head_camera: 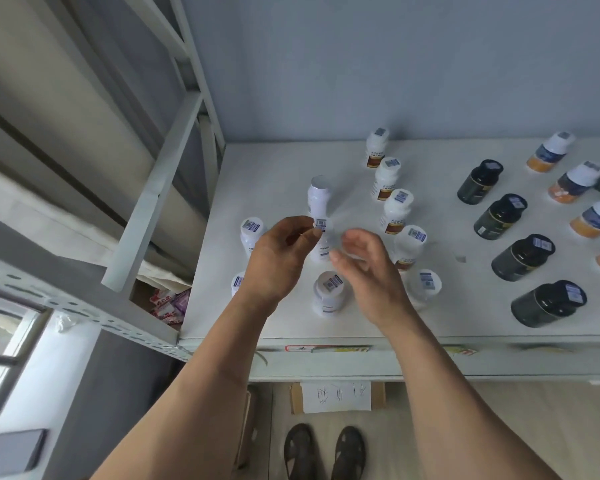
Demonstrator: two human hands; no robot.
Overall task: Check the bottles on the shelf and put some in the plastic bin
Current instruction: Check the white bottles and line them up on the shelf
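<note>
Several bottles stand on the white shelf (274,168), each with a barcode sticker on its cap. My left hand (278,261) pinches a slim white bottle (318,199) near its stickered cap; the bottle's other end points up and away from me. My right hand (364,268) hovers just to the right of it with relaxed fingers, slightly blurred, holding nothing. A short white jar (329,294) stands between my wrists. Another white bottle (252,233) stands left of my left hand. No plastic bin is in view.
A row of white bottles with brown labels (395,213) runs back on the right of my hands. Further right stand dark bottles (522,256) and orange-bottomed ones (575,183). A metal rack frame (160,188) rises at left. A cardboard box with a paper note (336,396) sits below.
</note>
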